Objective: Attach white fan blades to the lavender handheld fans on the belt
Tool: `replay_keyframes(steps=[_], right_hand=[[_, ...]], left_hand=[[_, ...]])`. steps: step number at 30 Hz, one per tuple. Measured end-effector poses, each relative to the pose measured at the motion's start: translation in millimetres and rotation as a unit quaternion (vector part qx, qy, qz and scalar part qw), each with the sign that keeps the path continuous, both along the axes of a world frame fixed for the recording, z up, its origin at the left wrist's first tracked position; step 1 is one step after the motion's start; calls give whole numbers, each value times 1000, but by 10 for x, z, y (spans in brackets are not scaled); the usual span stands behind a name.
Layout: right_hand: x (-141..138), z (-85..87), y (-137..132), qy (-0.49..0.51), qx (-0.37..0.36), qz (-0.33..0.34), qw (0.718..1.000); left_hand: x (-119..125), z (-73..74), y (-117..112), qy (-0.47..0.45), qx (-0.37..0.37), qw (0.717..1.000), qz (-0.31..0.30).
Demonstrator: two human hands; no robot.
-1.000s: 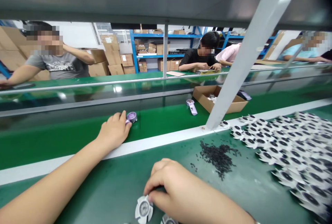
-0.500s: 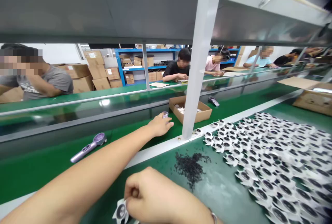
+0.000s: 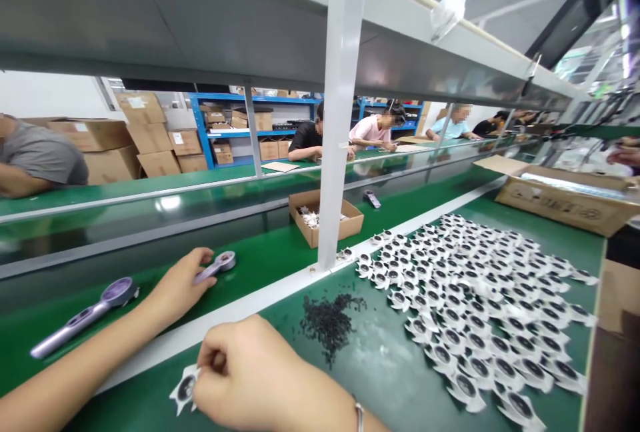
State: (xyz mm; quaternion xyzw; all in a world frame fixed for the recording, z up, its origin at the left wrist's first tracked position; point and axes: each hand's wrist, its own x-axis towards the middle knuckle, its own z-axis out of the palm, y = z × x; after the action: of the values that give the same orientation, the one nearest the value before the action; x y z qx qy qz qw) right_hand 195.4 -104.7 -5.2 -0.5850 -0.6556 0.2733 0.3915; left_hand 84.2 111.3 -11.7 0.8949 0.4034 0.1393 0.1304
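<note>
- One long grey shelf (image 3: 240, 32) runs above me, from nine o'clock round to two.
- The green counter (image 3: 400, 379) fills my side, from four o'clock to seven.
- Past its pale edging, a green lane (image 3: 270, 245) stretches from eight o'clock towards two.
- A blue rack (image 3: 203, 135) stands behind, at eleven.
- A pale post (image 3: 340, 105) drops from twelve o'clock to the middle of my view.
- Co-workers sit across from me: a person in grey (image 3: 47, 152) at nine, a person in pink (image 3: 370, 129) at one.
- At four o'clock, white bladed wheels (image 3: 477, 323) with dark centres cover the counter in a wide spread.
- A large cardboard box (image 3: 565, 209) sits at three, flap out.
- A smaller carton (image 3: 353, 224) near the middle, partly behind the post, holds white parts.
- A purple round-headed piece (image 3: 77, 322) lies on the lane at eight, beside my left forearm.
- My left hand (image 3: 180, 282), also around eight, grasps a second purple piece (image 3: 226, 261) by its handle, over the lane; its round end points towards two.
- My right hand (image 3: 240, 369), at seven, is curled, thumb and fingertip pinching the edge of a single wheel (image 3: 184, 389).
- Tiny black bits (image 3: 327, 322) lie heaped at six.
</note>
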Motion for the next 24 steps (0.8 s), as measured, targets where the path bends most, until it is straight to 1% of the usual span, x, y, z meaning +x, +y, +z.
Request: replay_keyframes(steps=[2,3,4,6,8,11,15,16,18,21,24], right_hand=[[-16,-17,4,11,2,-15,1000],[-24,-22,5,22,3,-27,999],[-32,-21,7,39,7,-41,998],[-40,5,13,81,14,-68,994],[-36,61,20,121,18,-90,988],[-17,166,13,155,19,-128,979],[-13,251,-34,162,56,-167,971],[-16,259,-45,158,66,-176,969],[-22,263,-58,149,74,-201,965],[-20,256,-58,134,63,-238,960],[-11,254,-52,132,56,-254,957]], left_hand=[[-278,10,-1,6,-44,998,42],[-381,33,-26,14,-67,996,49],[-458,69,-70,22,-87,995,49],[-530,160,-213,27,-111,993,39],[-514,258,-400,6,-102,994,33],[-421,384,-672,-20,-73,997,28],[-351,484,-922,-16,17,999,45],[-345,494,-966,-13,34,999,38],[-334,495,-1043,-10,49,999,4],[-314,471,-1141,-17,46,998,-49],[-301,436,-1208,-27,77,994,-72]])
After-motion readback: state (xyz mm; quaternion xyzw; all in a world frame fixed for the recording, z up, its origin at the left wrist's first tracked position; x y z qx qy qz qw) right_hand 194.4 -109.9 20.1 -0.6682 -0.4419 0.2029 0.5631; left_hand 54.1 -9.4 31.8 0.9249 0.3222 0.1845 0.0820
